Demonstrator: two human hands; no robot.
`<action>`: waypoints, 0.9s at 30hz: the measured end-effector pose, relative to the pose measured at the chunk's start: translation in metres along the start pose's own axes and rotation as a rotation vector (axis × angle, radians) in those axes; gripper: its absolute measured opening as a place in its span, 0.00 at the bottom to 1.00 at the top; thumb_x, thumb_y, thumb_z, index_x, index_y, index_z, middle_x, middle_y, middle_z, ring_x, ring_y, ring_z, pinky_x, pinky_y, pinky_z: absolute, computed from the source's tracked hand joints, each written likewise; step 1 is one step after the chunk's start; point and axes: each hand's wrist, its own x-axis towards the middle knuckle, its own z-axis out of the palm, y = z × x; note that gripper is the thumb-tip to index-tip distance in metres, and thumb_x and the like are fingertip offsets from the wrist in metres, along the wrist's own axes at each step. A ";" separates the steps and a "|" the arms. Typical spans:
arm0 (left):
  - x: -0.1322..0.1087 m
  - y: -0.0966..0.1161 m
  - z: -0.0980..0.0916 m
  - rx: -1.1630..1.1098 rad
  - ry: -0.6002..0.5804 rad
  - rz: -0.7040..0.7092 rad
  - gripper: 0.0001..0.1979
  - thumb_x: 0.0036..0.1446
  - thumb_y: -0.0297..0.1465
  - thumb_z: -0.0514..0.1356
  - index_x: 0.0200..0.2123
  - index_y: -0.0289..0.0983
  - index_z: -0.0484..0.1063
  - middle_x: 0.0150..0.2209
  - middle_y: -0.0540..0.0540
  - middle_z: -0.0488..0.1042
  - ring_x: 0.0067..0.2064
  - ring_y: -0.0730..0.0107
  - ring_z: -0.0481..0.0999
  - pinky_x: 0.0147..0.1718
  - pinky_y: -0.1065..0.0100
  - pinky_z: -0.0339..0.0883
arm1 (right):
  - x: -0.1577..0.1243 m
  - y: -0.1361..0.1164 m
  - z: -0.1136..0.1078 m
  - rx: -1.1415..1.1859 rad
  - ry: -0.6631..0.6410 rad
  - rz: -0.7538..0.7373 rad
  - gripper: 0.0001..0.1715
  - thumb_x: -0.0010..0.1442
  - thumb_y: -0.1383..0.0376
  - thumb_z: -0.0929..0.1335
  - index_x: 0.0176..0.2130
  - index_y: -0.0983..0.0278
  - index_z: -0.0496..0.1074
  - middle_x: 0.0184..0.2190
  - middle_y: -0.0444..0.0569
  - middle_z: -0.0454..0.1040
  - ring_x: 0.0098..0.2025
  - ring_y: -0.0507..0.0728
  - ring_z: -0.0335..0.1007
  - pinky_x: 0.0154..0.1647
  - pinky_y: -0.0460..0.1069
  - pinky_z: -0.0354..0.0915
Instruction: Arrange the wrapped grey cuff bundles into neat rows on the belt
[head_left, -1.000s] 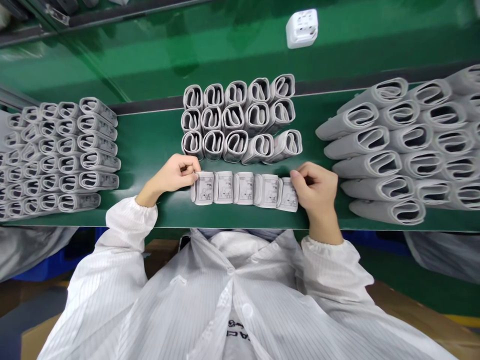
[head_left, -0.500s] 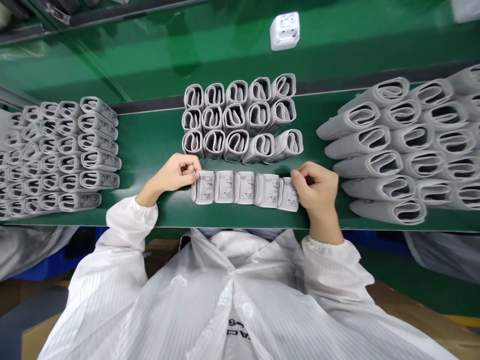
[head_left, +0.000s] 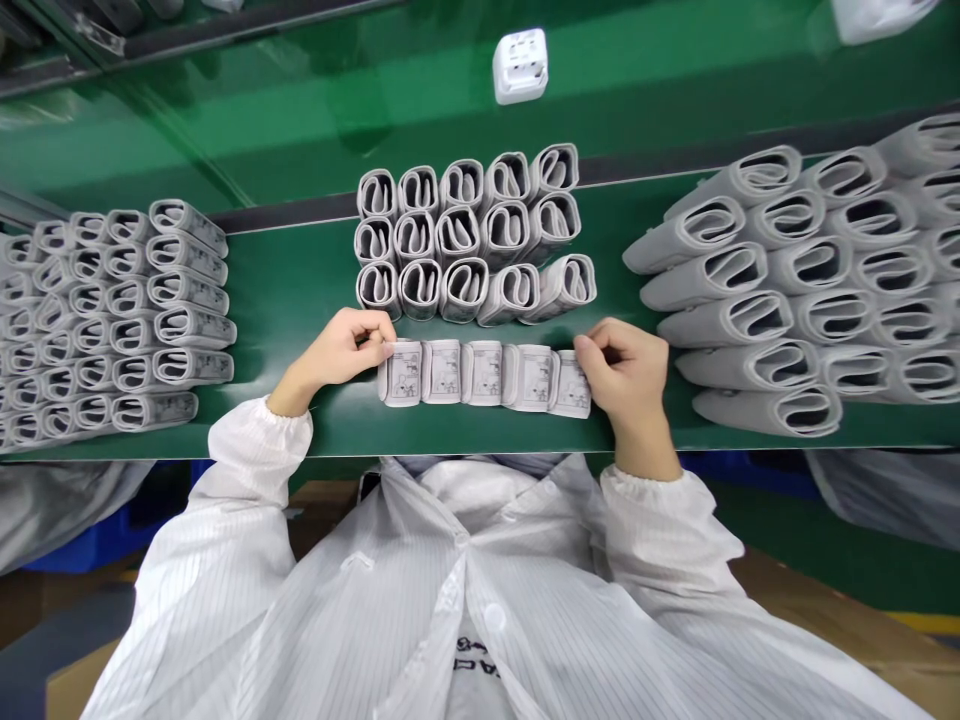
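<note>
A front row of several rolled grey cuffs lies across the bench, their printed drawings facing up. At the row's left end my left hand is closed, thumb and forefinger pinching the top edge of the leftmost cuff. My right hand is closed at the other end, its thumb against the upper corner of the rightmost cuff; its other fingers are curled in. Just behind stands a block of rolled cuffs in three rows, coiled ends showing.
More rolled cuffs are stacked in rows at the left of the green bench. Larger grey rolls fill the right side. A white socket block sits on the green surface behind, and another white object is at the top right.
The camera view has shifted slightly, so the bench contents appear a little further left. Both hands stay at the ends of the front row, and the right end of that row looks slightly straighter.
</note>
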 end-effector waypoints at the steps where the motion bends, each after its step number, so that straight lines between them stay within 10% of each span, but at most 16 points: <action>1: 0.000 0.000 0.000 0.000 -0.004 -0.005 0.18 0.66 0.41 0.72 0.28 0.39 0.74 0.19 0.58 0.57 0.22 0.78 0.54 0.23 0.71 0.50 | 0.000 0.000 0.000 0.000 0.001 0.000 0.25 0.71 0.65 0.74 0.25 0.57 0.63 0.23 0.42 0.68 0.24 0.55 0.61 0.28 0.55 0.56; 12: -0.001 -0.011 0.001 -0.034 0.134 -0.001 0.39 0.65 0.61 0.72 0.22 0.42 0.55 0.20 0.58 0.46 0.23 0.75 0.49 0.24 0.66 0.47 | -0.002 -0.004 0.001 -0.056 0.128 0.063 0.41 0.76 0.39 0.72 0.22 0.55 0.56 0.20 0.46 0.64 0.22 0.58 0.57 0.25 0.58 0.56; 27: -0.001 -0.008 0.003 0.068 0.138 -0.001 0.35 0.67 0.55 0.72 0.23 0.42 0.58 0.20 0.59 0.48 0.23 0.76 0.50 0.24 0.67 0.49 | -0.001 -0.004 0.002 0.002 0.111 0.015 0.40 0.76 0.42 0.73 0.22 0.56 0.60 0.20 0.45 0.65 0.22 0.56 0.58 0.26 0.57 0.56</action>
